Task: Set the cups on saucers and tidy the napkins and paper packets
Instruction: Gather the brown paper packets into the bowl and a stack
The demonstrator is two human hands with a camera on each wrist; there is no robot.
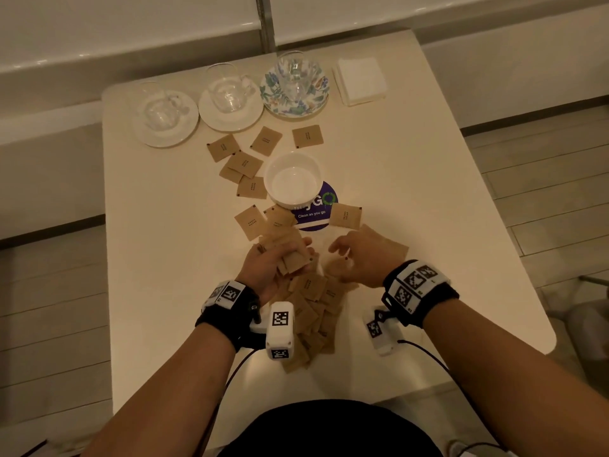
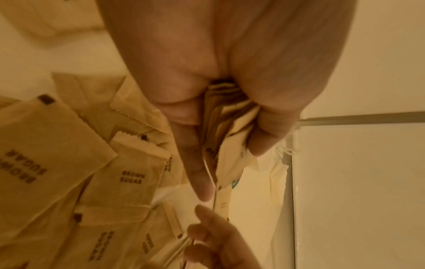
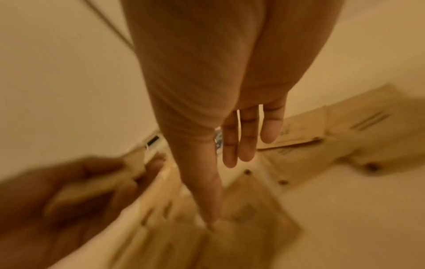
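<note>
We see the left hand (image 1: pixel 275 263) grasping a thick bundle of brown paper sugar packets (image 1: pixel 290 249) between thumb and curled fingers; the left wrist view shows the packet edges (image 2: pixel 226 109) squeezed in the palm. Just beside it, the right hand (image 1: pixel 359 258) is released, with straight fingers (image 3: pixel 247 138) over the loose heap of brown packets (image 1: pixel 313 311) which lies under and behind both hands. Whether its fingertips touch a packet, we cannot tell.

Just ahead of the hands stands a white round bowl (image 1: pixel 293 179) on a dark blue round sticker (image 1: pixel 316 216), with more single packets (image 1: pixel 244 163) scattered around it. Well ahead of the hands, three clear glass cups sit on saucers: two plain white saucers (image 1: pixel 164 133) (image 1: pixel 230 122) and one flowered saucer (image 1: pixel 296 103). Beside the flowered one lies a white square napkin stack (image 1: pixel 361 82).
</note>
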